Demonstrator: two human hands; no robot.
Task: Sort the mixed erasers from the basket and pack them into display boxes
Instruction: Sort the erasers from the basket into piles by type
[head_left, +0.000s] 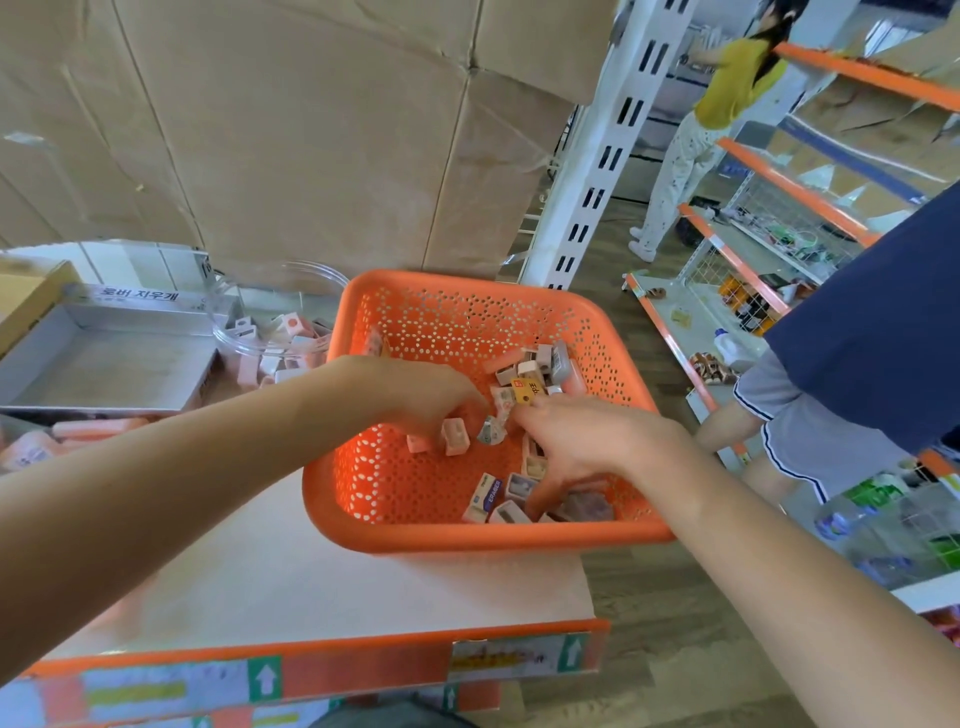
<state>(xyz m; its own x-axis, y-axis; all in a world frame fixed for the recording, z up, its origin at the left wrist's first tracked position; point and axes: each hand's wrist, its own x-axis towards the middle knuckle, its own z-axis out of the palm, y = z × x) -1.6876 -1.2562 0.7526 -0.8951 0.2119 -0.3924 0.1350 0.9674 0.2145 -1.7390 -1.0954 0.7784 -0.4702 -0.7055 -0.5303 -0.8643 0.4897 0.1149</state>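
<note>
Down in the orange basket (470, 281), a wrapped eraser (491, 431) is flanked by both hands: the left hand (431, 400), fingers curled, is set nearest (any grip cannot be told); the right hand (582, 441) is spread over neighbouring erasers (488, 496).

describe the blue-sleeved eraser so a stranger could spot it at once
Look in the orange basket on the white table. By its near wall, just left of the right hand, lies the eraser. Only it has a blue sleeve with lettering.
</note>
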